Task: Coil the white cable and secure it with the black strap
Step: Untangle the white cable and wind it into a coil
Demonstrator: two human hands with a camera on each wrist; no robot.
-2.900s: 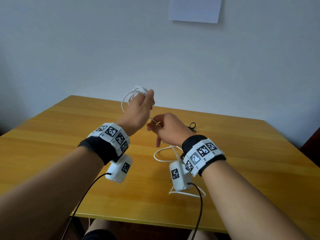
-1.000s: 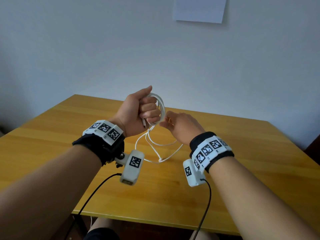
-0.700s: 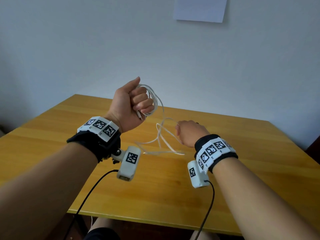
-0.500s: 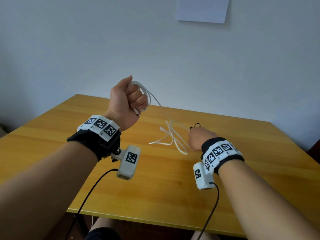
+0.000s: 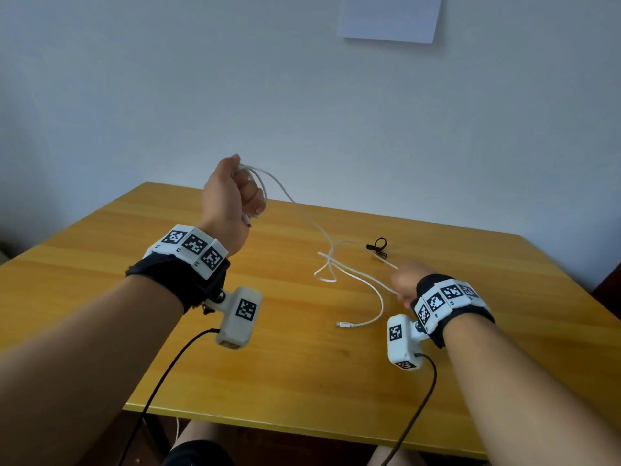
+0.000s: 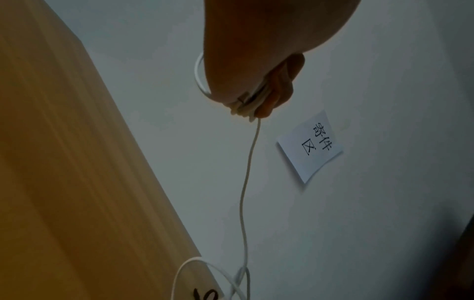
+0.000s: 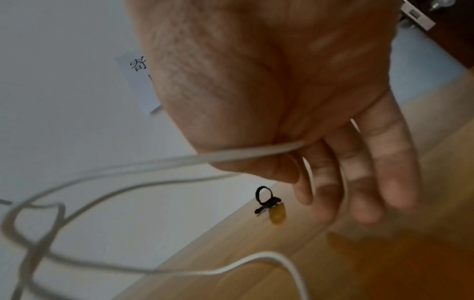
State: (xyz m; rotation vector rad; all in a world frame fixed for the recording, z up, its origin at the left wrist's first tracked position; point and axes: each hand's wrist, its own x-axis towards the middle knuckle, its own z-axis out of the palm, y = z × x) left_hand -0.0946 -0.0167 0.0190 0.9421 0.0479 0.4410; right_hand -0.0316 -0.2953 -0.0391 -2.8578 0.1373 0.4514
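My left hand (image 5: 249, 196) is raised above the wooden table (image 5: 100, 270) and grips a few small loops of the white cable (image 5: 304, 213), with one plug end sticking out below the fist. In the left wrist view the loops (image 6: 245, 105) sit bunched in my fingers and one strand hangs down. The cable sags to the table, twists once, and runs to my right hand (image 5: 400, 284), which pinches it low over the table. The right wrist view shows the white cable (image 7: 243, 152) passing under my thumb. The other plug end (image 5: 342, 325) lies on the table. The black strap (image 5: 379, 247) lies looped just beyond my right hand.
A white paper note (image 5: 389, 16) hangs on the wall behind the table. The table's far edge meets the wall, and its right corner (image 5: 571, 277) is near my right wrist. Dark camera leads hang from both wrists over the near edge.
My left hand has lifted up and left with the loops. My right hand has moved right and down along the cable, drawing the loose strands out across the table.
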